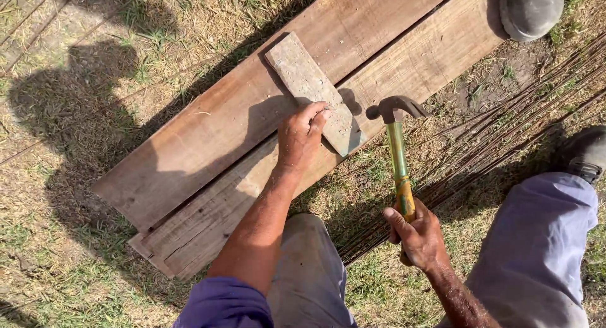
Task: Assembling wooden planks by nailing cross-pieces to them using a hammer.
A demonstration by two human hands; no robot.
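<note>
**Hammer raised beside a wooden cross piece on two planks**

The left hand (302, 136) is pressing down on a short grey wooden block (314, 99), its fingers curled narrow against the block's near edge; whether they are pinching a nail there cannot be told. The block is lying crosswise over the seam of two long planks (252, 107), which are lying side by side on the dry grass (76, 82), running from near left to far right.

The right hand (418, 234) is gripping a claw hammer (398, 151) firmly around the lower part of its yellow-green handle. The hammer is standing nearly upright in the view, its dark head hovering just right of the block and casting a shadow on the planks.

A bundle of thin rusty rods (505, 123) is lying on the ground to the right, passing behind the hammer. The person's grey trouser legs are showing near, and a grey boot (529, 9) is resting on the planks at the far right.
</note>
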